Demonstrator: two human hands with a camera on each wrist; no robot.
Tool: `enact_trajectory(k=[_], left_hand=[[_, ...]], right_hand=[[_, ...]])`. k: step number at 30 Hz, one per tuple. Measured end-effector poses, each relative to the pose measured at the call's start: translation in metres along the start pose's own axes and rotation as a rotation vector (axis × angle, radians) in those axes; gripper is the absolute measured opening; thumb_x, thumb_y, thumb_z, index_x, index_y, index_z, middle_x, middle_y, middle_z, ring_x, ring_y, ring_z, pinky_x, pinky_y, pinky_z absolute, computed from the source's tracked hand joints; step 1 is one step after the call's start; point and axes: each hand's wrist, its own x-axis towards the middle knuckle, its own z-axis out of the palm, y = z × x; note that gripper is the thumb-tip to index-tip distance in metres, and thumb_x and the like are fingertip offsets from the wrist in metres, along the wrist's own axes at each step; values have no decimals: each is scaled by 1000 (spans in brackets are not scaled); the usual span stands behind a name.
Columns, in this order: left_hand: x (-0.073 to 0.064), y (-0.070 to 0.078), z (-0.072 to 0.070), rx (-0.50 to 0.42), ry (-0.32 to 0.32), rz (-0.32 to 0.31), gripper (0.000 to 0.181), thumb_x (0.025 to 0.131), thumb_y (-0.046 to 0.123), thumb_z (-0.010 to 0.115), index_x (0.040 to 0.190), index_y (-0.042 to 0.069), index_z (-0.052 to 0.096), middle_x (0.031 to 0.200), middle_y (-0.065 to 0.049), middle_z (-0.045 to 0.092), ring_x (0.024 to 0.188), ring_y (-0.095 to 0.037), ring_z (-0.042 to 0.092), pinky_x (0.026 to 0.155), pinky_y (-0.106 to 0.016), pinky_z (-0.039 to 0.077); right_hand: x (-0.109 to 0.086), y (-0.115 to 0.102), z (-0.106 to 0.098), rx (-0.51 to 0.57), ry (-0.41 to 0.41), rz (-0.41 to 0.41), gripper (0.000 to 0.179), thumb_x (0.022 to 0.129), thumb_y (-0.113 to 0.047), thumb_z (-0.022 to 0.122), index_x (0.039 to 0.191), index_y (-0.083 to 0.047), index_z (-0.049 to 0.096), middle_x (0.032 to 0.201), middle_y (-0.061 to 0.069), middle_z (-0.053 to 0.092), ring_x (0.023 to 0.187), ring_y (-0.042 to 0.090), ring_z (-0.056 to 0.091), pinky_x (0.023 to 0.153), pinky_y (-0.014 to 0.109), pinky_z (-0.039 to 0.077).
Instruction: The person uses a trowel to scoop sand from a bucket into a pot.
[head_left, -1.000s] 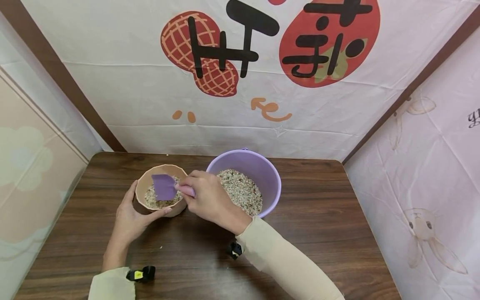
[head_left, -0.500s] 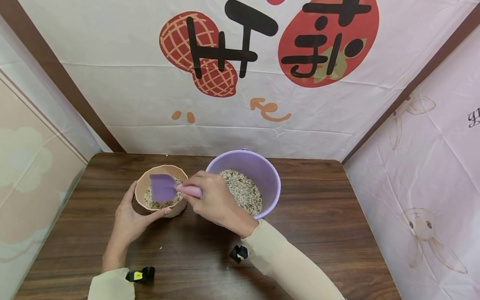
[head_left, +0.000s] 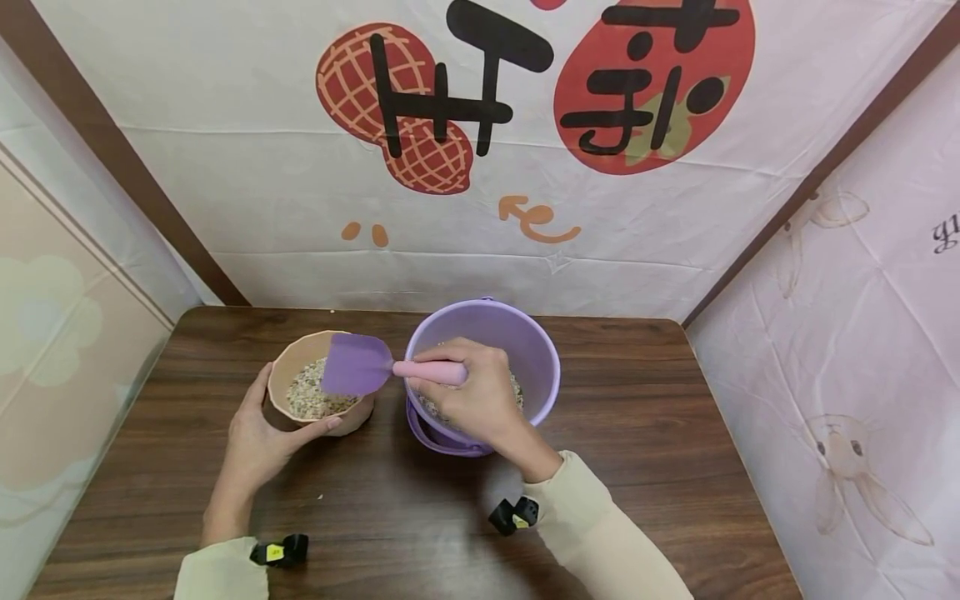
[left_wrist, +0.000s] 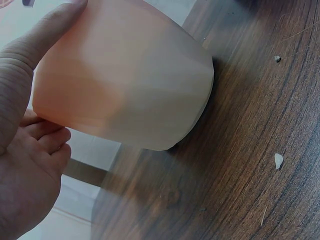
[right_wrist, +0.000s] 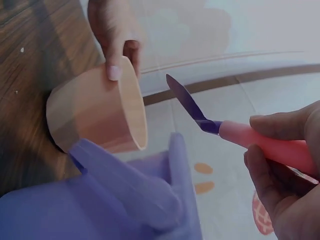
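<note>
A peach faceted flower pot (head_left: 298,357) stands at the left of the table with pale, speckled grit (head_left: 309,395) inside. My left hand (head_left: 262,440) holds it by the near left side, thumb along the front wall and fingers round the other side. My right hand (head_left: 480,390) grips the pink handle of a small purple shovel (head_left: 358,365). The shovel's blade overlaps the pot's right rim in the head view; in the right wrist view it is held above both containers. Under the right hand is a purple bucket (head_left: 538,367) with more grit, partly hidden by that hand.
The bucket's handle (head_left: 442,442) hangs down on its near side. A few stray bits, among them a white chip (left_wrist: 278,161), lie on the brown wooden table (head_left: 622,433). A printed curtain (head_left: 450,275) closes off the table's far edge.
My right hand has drawn the shovel rightward and away from the pot's middle, over the bucket, uncovering more grit in the pot. The bucket's handle now shows. My left hand stays on the pot.
</note>
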Motion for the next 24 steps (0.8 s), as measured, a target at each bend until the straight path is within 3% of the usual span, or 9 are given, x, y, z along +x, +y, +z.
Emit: enact_trajectory(k=[7, 16, 24], left_hand=[[0, 0, 0, 8, -6, -7, 128, 72, 38, 93, 164, 9, 9, 163, -27, 20, 147, -50, 21, 111, -74, 22], [1, 2, -1, 22, -4, -19, 128, 72, 39, 93, 164, 8, 9, 163, -27, 20, 147, -51, 21, 110, -74, 22], [1, 3, -1, 22, -8, -24, 129, 72, 40, 94, 164, 8, 9, 163, -26, 21, 147, -50, 21, 110, -73, 23]], right_hand=[[-6, 6, -23, 120, 57, 115, 22, 74, -12, 91, 95, -10, 82, 91, -7, 76, 87, 7, 70, 76, 27, 56], [-19, 20, -53, 331, 82, 288, 24, 77, -8, 89, 99, -3, 80, 91, 5, 77, 79, 20, 74, 70, 31, 61], [-33, 37, -76, 338, 117, 390, 29, 77, -10, 90, 102, -1, 79, 90, 11, 77, 76, 20, 74, 68, 31, 61]])
